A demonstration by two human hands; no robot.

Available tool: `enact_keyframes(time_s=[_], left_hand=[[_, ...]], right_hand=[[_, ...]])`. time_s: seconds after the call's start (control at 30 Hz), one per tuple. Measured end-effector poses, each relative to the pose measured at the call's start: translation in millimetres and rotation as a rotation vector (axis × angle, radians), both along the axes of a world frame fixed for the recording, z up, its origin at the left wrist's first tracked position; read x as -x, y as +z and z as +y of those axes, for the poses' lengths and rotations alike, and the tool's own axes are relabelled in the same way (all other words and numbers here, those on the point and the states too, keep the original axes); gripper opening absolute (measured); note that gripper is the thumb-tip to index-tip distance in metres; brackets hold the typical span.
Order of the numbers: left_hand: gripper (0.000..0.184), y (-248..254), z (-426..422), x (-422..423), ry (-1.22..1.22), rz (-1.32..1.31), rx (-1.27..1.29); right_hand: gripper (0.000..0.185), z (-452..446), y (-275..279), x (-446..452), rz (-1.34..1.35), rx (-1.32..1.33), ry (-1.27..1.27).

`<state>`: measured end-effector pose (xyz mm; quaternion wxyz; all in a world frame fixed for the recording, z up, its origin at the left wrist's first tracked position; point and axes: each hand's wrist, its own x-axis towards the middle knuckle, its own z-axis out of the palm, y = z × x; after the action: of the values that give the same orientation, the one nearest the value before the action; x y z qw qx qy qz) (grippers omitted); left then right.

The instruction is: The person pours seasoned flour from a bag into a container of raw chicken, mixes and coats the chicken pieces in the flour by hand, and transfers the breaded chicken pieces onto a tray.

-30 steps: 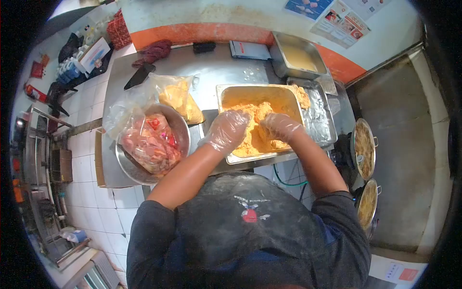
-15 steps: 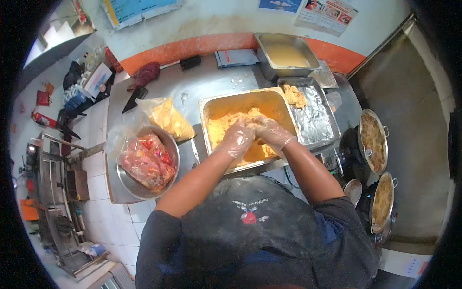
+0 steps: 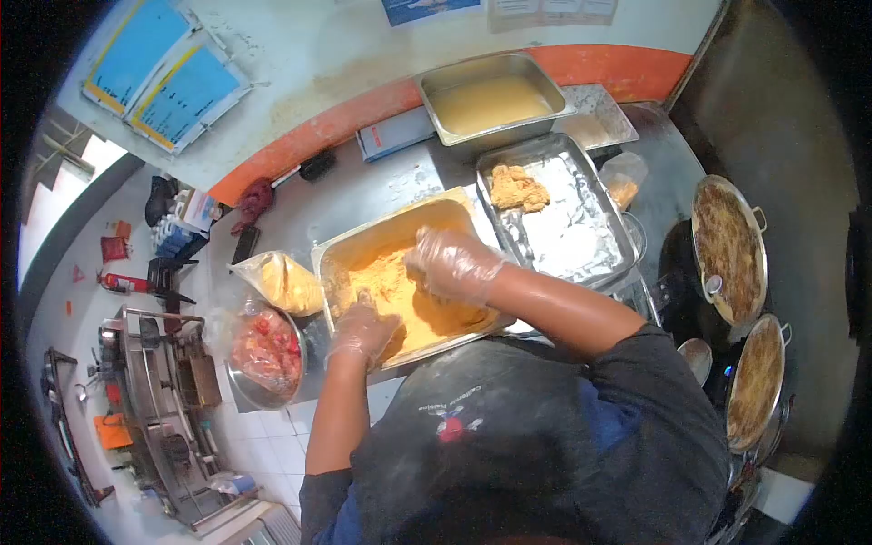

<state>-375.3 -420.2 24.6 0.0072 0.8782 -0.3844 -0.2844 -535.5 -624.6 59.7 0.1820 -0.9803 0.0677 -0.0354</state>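
Note:
A deep metal pan (image 3: 324, 263) holds orange-yellow breading flour (image 3: 422, 313), loose and lumpy. My left hand (image 3: 365, 334), in a clear plastic glove, rests in the flour at the pan's near left side, its fingers apart. Over the middle of the pan is my right hand (image 3: 454, 263), also gloved, with its fingers curled down toward the flour; whatever they hold is hidden. Coated chicken (image 3: 518, 188) lies in a shallow metal tray (image 3: 627, 250) right of the pan.
Left of the pan are a bag of yellow flour (image 3: 286, 283) and a bowl (image 3: 300, 391) with bagged raw meat (image 3: 265, 352). A deep pan of pale liquid (image 3: 495, 102) stands behind. Two pans of frothing oil (image 3: 727, 241) sit at right.
My hands were together over the pan and are now apart, the left lower and to the left. The camera view has turned and shifted, showing more of the tray.

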Motion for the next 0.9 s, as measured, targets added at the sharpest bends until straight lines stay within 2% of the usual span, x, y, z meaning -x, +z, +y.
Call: enact_keyframes(time_s=[0.03, 0.1, 0.13, 0.17, 0.23, 0.27, 0.33, 0.4, 0.47, 0.5, 0.57, 0.63, 0.67, 0.7, 0.73, 0.77, 0.8, 0.87, 0.9], left_hand=[[0.099, 5.8, -10.8, 8.0, 0.010, 0.002, -0.003], [0.096, 22.6, -32.3, 24.2, 0.083, 0.028, -0.316], [0.090, 5.0, -29.6, 20.1, 0.088, 0.035, -0.309], [0.090, 11.4, -33.8, 25.2, 0.097, 0.037, -0.316], [0.059, 31.2, -41.4, 35.7, 0.212, 0.113, -0.226], [0.059, 22.1, -39.2, 33.5, 0.240, 0.125, -0.202], [0.065, 30.8, -46.2, 39.1, 0.312, 0.178, -0.209], [0.072, 31.7, -46.9, 43.3, 0.386, 0.233, -0.210], [0.073, 14.9, -35.9, 42.8, 0.533, 0.383, 0.020], [0.073, -3.2, -28.8, 39.5, 0.565, 0.380, 0.021], [0.070, -33.7, -14.3, 21.9, 0.102, 0.003, 0.332], [0.068, -8.9, -26.1, 27.1, 0.127, 0.033, 0.226], [0.066, -1.1, -34.3, 31.0, 0.101, 0.083, 0.136], [0.066, -0.9, -33.8, 31.7, 0.129, 0.080, 0.131], [0.058, -1.0, -32.3, 32.0, 0.049, 0.033, 0.143], [0.050, -1.5, -33.7, 33.4, -0.040, -0.013, 0.155], [0.041, 13.6, -40.4, 40.6, -0.052, -0.078, 0.068], [0.040, 23.8, -39.3, 36.9, -0.106, -0.130, 0.088], [0.040, 28.4, -37.5, 34.2, -0.164, -0.180, 0.110]], right_hand=[[0.023, -18.4, 14.7, 12.1, -0.109, -0.081, -0.038], [0.024, -56.8, 55.4, 49.2, -0.300, -0.160, -0.094], [0.025, -81.5, 63.5, 63.5, -0.302, -0.091, -0.107], [0.030, -105.1, 70.7, 74.8, -0.231, -0.067, -0.154], [0.035, -139.3, 91.8, 101.0, -0.122, -0.275, -0.282], [0.033, -163.4, 72.4, 106.5, -0.088, -0.232, -0.409], [0.033, -193.8, 66.5, 102.7, 0.198, -0.008, -0.437], [0.032, -236.5, 5.4, 94.8, 0.303, 0.165, -0.460], [0.030, -269.0, -47.4, 86.6, 0.350, 0.182, -0.505], [0.027, -272.0, -60.5, 76.2, 0.399, 0.195, -0.554], [0.026, -236.8, -29.0, 68.9, 0.436, 0.163, -0.458], [0.028, -210.0, -29.7, 57.7, -0.093, 0.330, -0.415], [0.028, -189.3, -15.5, 52.3, -0.101, 0.320, -0.380], [0.025, -163.9, 6.4, 45.7, -0.206, 0.243, -0.237], [0.023, -139.7, 19.5, 35.0, -0.308, 0.165, -0.102], [0.012, -117.0, 23.7, 18.4, -0.109, 0.154, -0.009], [0.011, -91.9, 28.2, 10.1, -0.066, 0.416, 0.132], [0.016, -63.7, -5.9, -25.8, 0.050, 0.227, 0.318], [0.016, -49.4, -14.0, -37.5, 0.050, 0.230, 0.315]])
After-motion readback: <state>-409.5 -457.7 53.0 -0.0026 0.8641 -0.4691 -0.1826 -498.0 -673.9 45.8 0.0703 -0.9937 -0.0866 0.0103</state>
